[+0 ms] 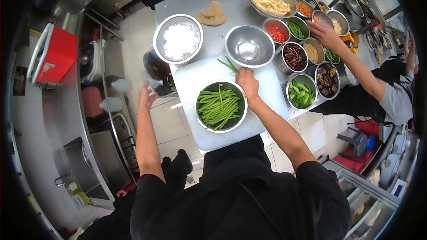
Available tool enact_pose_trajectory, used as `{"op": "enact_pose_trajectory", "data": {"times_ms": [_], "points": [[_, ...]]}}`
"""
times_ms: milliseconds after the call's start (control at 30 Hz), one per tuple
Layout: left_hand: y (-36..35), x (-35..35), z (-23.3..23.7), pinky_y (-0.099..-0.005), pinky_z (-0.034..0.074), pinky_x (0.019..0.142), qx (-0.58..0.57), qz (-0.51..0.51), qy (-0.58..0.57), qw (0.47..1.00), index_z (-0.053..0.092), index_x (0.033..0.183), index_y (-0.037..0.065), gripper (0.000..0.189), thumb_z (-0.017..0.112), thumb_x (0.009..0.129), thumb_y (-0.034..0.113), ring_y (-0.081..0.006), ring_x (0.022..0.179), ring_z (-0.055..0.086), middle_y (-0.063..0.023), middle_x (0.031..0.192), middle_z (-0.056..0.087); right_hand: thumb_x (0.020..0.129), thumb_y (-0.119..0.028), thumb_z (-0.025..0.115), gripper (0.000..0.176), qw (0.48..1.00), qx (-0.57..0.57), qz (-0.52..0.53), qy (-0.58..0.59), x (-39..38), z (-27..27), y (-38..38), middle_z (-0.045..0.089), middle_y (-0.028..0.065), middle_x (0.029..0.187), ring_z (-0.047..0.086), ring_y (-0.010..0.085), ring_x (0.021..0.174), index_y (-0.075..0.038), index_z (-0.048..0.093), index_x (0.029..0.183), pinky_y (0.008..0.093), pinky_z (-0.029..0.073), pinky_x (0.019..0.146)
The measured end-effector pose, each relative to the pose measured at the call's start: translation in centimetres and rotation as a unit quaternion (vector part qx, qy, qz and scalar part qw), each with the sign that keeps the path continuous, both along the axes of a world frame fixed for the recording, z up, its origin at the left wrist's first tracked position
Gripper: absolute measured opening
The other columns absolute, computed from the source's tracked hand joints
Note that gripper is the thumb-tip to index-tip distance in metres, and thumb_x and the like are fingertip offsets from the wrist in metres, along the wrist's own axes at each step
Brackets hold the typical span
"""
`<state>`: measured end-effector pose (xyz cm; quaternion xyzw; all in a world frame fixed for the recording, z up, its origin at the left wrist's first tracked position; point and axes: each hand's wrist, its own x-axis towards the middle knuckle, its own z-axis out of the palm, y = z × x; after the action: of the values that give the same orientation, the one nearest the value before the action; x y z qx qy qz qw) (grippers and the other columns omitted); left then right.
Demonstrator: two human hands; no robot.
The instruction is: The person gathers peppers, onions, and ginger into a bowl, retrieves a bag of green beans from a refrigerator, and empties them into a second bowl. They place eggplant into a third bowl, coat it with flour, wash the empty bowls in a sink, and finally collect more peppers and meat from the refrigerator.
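Note:
My right hand [247,83] is closed around a few green beans [227,65], whose ends stick out above the white cutting board [189,78]. Just below it, a steel bowl [243,114] on the board holds a heap of green beans [219,106]. Off the board's left side, my left hand [146,98] is held over the floor with its fingers apart. It is beside a dark, bag-lined bin [155,66], and a whitish, blurred thing [154,82] shows at its fingertips. An empty steel bowl [250,46] stands above my right hand.
A bowl of white shreds [178,38] and a tan cloth [212,14] are at the table's upper left. Bowls of dried chilies [295,57], leafy greens [301,93] and dark mushrooms [328,80] crowd the right. Another person's hand [325,34] reaches over them.

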<state>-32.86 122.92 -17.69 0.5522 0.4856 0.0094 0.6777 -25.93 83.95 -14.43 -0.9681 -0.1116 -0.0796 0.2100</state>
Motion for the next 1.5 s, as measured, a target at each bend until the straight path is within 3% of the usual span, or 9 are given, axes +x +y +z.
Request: {"op": "enact_pose_trajectory", "data": {"times_ms": [167, 367, 567, 633, 767, 900, 1067, 1233, 1500], "points": [[-7.0, -3.8, 7.3, -0.0304, 0.051, 0.056, -0.052, -0.271, -0.079, 0.958, 0.044, 0.123, -0.002, 0.050, 0.057, 0.083, 0.026, -0.0233, 0.072, 0.063, -0.0136, 0.090, 0.062, 0.078, -0.005, 0.051, 0.018, 0.988, -0.046, 0.043, 0.140, -3.4, 3.2, -3.2, 0.054, 0.0219, 0.087, 0.059, 0.0396, 0.076, 0.001, 0.041, 0.091, 0.0443, 0.051, 0.059], [-16.0, -7.4, 8.5, -0.0273, 0.049, 0.050, -0.128, -0.419, -0.108, 0.892, 0.047, 0.118, -0.004, 0.041, 0.056, 0.081, 0.012, -0.0209, 0.067, 0.065, -0.0124, 0.087, 0.062, 0.073, -0.001, 0.053, 0.021, 0.996, 0.056, 0.000, 0.071, -6.5, 2.7, -6.1, 0.058, 0.0222, 0.077, 0.060, 0.0367, 0.065, 0.002, 0.049, 0.093, 0.0439, 0.050, 0.059], [-18.6, -6.4, 8.0, -0.0303, 0.053, 0.046, -0.188, -0.376, -0.018, 0.907, 0.048, 0.109, -0.007, 0.036, 0.054, 0.075, 0.002, -0.0211, 0.065, 0.060, -0.0145, 0.092, 0.060, 0.073, -0.002, 0.058, 0.029, 0.921, 0.357, -0.106, 0.113, -10.8, 10.4, -6.2, 0.059, 0.0137, 0.078, 0.057, 0.0288, 0.060, -0.004, 0.058, 0.102, 0.0349, 0.050, 0.058], [-19.1, -6.3, 8.4, -0.0307, 0.053, 0.045, -0.160, -0.393, -0.063, 0.903, 0.048, 0.107, -0.009, 0.035, 0.054, 0.073, -0.001, -0.0221, 0.063, 0.060, -0.0155, 0.091, 0.060, 0.075, -0.003, 0.061, 0.028, 0.958, 0.248, 0.128, 0.066, -10.8, 11.6, -5.0, 0.059, 0.0106, 0.090, 0.059, 0.0237, 0.079, -0.007, 0.058, 0.103, 0.0298, 0.049, 0.066], [-18.9, -6.3, 7.7, -0.0316, 0.053, 0.044, -0.211, -0.389, -0.051, 0.895, 0.046, 0.108, -0.008, 0.038, 0.051, 0.070, -0.006, -0.0234, 0.064, 0.060, -0.0144, 0.089, 0.059, 0.074, -0.006, 0.064, 0.031, 0.958, 0.051, 0.260, 0.111, -9.6, 11.4, -3.6, 0.058, 0.0102, 0.100, 0.055, 0.0273, 0.095, -0.010, 0.058, 0.104, 0.0338, 0.046, 0.077], [-19.0, -6.5, 9.1, -0.0334, 0.051, 0.038, -0.155, -0.316, -0.040, 0.935, 0.046, 0.104, -0.010, 0.036, 0.045, 0.067, -0.007, -0.0257, 0.052, 0.059, -0.0183, 0.083, 0.058, 0.074, -0.018, 0.066, 0.038, 0.975, 0.188, 0.079, -0.094, -6.7, 11.9, -4.5, 0.056, 0.0128, 0.103, 0.050, 0.0329, 0.099, -0.005, 0.055, 0.108, 0.0389, 0.039, 0.085], [-18.3, -0.1, 14.7, -0.0371, 0.048, 0.035, -0.141, -0.262, -0.198, 0.934, 0.044, 0.096, -0.015, 0.031, 0.043, 0.067, -0.004, -0.0305, 0.052, 0.058, -0.0217, 0.076, 0.055, 0.079, -0.030, 0.062, 0.049, 0.820, 0.393, -0.329, 0.255, 1.2, 9.0, -4.4, 0.062, 0.0159, 0.086, 0.063, 0.0232, 0.065, 0.007, 0.050, 0.108, 0.0358, 0.051, 0.063], [-22.0, 12.3, 15.6, -0.0339, 0.050, 0.047, -0.156, -0.201, -0.274, 0.927, 0.049, 0.087, -0.013, 0.020, 0.044, 0.074, 0.002, -0.0308, 0.056, 0.060, -0.0215, 0.072, 0.058, 0.080, -0.026, 0.054, 0.035, 0.827, 0.386, -0.288, 0.290, 1.8, 3.2, -5.1, 0.062, 0.0134, 0.060, 0.063, 0.0225, 0.054, 0.008, 0.060, 0.088, 0.0348, 0.052, 0.056], [-25.3, 21.7, 4.6, -0.0374, 0.055, 0.072, -0.276, -0.159, -0.268, 0.910, 0.042, 0.110, -0.011, 0.036, 0.043, 0.075, -0.001, -0.0337, 0.084, 0.060, -0.0243, 0.101, 0.055, 0.078, -0.017, 0.051, 0.023, 0.814, 0.409, -0.238, 0.336, -12.7, 10.6, -12.0, 0.058, 0.0122, 0.053, 0.058, 0.0181, 0.044, 0.004, 0.061, 0.080, 0.0323, 0.048, 0.045]]}}
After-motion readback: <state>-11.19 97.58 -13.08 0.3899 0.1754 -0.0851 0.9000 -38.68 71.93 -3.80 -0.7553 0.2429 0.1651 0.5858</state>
